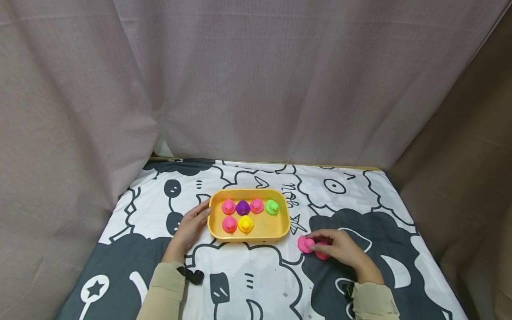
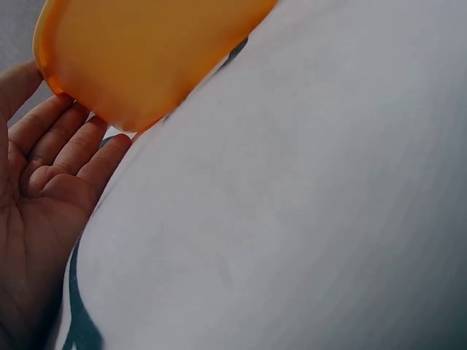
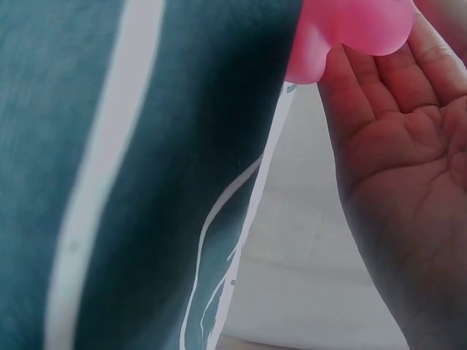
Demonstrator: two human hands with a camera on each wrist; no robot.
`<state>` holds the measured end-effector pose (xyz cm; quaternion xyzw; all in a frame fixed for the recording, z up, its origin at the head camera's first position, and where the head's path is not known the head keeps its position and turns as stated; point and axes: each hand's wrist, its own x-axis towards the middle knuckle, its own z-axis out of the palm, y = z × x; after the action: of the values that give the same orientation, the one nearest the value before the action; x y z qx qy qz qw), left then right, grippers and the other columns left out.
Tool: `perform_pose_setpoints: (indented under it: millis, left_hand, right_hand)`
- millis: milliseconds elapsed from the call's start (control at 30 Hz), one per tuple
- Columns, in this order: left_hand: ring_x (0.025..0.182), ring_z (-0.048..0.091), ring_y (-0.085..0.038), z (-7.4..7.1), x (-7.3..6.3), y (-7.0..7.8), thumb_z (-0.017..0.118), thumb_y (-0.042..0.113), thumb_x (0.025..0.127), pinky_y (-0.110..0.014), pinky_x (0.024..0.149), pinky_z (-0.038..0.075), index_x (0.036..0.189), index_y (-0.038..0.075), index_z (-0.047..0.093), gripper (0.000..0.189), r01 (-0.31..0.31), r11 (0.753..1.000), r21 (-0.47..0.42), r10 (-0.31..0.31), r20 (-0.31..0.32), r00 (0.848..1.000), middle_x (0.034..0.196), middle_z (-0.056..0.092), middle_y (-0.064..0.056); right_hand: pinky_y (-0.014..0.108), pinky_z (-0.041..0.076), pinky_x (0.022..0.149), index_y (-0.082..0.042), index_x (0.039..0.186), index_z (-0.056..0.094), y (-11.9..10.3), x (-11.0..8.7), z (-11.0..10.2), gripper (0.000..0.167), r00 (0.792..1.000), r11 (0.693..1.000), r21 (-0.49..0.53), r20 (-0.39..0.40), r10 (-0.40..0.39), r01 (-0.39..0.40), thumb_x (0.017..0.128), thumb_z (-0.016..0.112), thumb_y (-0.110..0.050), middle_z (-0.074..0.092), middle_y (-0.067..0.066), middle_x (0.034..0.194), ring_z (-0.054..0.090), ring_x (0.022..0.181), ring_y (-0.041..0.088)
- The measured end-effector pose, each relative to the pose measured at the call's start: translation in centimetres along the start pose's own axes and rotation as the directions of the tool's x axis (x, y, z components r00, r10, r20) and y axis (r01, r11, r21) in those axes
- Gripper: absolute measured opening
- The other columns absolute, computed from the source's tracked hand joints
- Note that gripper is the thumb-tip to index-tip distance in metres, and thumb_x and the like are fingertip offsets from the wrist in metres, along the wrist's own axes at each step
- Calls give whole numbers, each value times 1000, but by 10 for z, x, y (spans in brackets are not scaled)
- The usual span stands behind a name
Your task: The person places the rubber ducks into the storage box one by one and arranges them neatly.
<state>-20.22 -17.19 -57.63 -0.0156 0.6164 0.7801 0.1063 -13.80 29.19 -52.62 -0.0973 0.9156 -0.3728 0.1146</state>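
Note:
A yellow tray point(image 1: 280, 226) holds small rubber ducks: three pink, a purple duck point(image 1: 242, 207), a green duck point(image 1: 272, 207) and a yellow duck point(image 1: 246, 224). My left hand point(image 1: 194, 226) rests its fingertips against the outside of the tray's left end, its fingers loosely extended in the left wrist view. Right of the tray, my right hand point(image 1: 338, 249) pinches a pink duck point(image 1: 305, 244) between thumb and fingers, low over the cloth. A second pink duck point(image 1: 322, 254) shows under that hand, partly hidden. In the right wrist view, pink duck bodies point(image 3: 372, 25) meet the fingers.
A white and dark grey cartoon-print cloth point(image 1: 256, 262) covers the table. Grey-beige curtains point(image 1: 256, 89) hang behind it, and a brown one point(image 1: 460, 200) stands along the right side. A dark strap point(image 1: 191, 274) sits on the left wrist.

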Motion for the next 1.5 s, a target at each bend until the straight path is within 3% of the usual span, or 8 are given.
perform_pose_setpoints:
  millis: [400, 667, 967, 1233, 1500]
  left_hand:
    - [142, 39, -13, 0, 0, -1, 61, 20, 101, -23, 109, 43, 147, 15, 53, 47, -14, 1000, -13, 14, 11, 1000, 153, 47, 2]
    - [142, 39, -14, -1, 0, -3, 62, 20, 101, -24, 110, 43, 147, 15, 54, 47, -3, 1000, -20, 3, 15, 1000, 153, 46, 2]
    - [143, 39, -16, -1, 0, -2, 62, 20, 101, -25, 110, 43, 147, 13, 53, 48, -16, 1000, -14, 16, 5, 1000, 154, 46, -1]
    - [143, 39, -17, -1, -1, -1, 62, 19, 101, -27, 111, 42, 148, 12, 52, 48, -15, 1000, -19, 15, 5, 1000, 154, 45, -2]
    - [142, 39, -14, -1, -1, 0, 63, 21, 100, -23, 109, 43, 147, 14, 53, 49, 1, 1000, -21, -1, 7, 1000, 154, 46, 0]
  right_hand:
    - [36, 58, 90, -24, 111, 76, -8, 8, -3, 31, 999, 999, 21, -23, -36, 36, 84, 82, -37, 72, -6, 107, 65, 97, 14]
    - [32, 60, 89, -21, 111, 76, -14, 18, -6, 32, 997, 995, 93, -66, -25, 31, 82, 84, -33, 73, -3, 109, 69, 100, 16]
    - [31, 61, 85, -20, 112, 75, -23, 32, -14, 32, 988, 996, 43, -132, -76, 82, 84, 83, -34, 74, -2, 108, 70, 101, 18]
    - [46, 57, 96, -18, 114, 75, -37, 43, -19, 34, 980, 992, 16, -160, -117, 122, 84, 83, -35, 73, 0, 111, 67, 109, 26]
    - [50, 56, 97, -18, 114, 74, -51, 50, -22, 36, 975, 988, 7, -165, -151, 155, 85, 81, -38, 73, -3, 109, 67, 109, 26]
